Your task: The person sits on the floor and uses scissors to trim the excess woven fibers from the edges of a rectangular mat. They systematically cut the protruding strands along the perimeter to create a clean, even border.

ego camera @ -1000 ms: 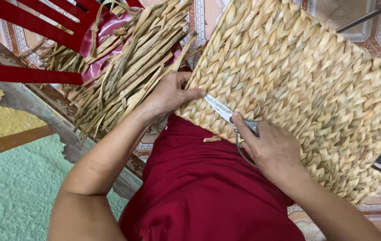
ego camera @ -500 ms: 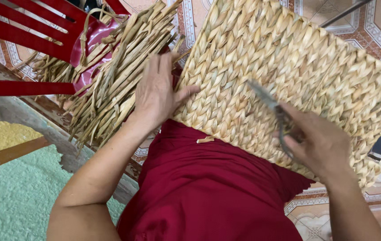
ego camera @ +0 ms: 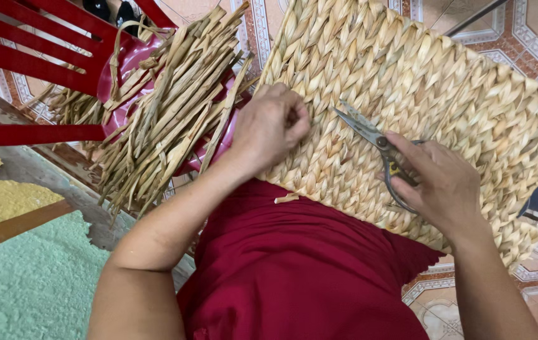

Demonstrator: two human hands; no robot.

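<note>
Left hand (ego camera: 272, 126) now fisted beside scissors (ego camera: 376, 141)

woven mat (ego camera: 445, 82): pale straw-tan, braided herringbone weave
scissors (ego camera: 379, 148): dull grey metal
dried strips (ego camera: 168, 119): tan and olive-brown, at 10 o'clock
chair (ego camera: 29, 56): bright red, slatted
lap cloth (ego camera: 294, 271): deep red, plain
floor tiles (ego camera: 536, 28): cream with terracotta and grey ornament, 1 o'clock
rug (ego camera: 29, 283): mint green, 8 o'clock

— How many woven panels of braided straw-coloured fibre?
— One woven panel (ego camera: 445, 107).
— And metal scissors with dark handles?
— One pair of scissors (ego camera: 379, 148).
— Red plastic slatted chairs?
— One chair (ego camera: 36, 56), with one bundle of dried flat fibre strips (ego camera: 168, 126) on it.
— Hands?
— Two: left hand (ego camera: 272, 126), right hand (ego camera: 439, 186).
</note>
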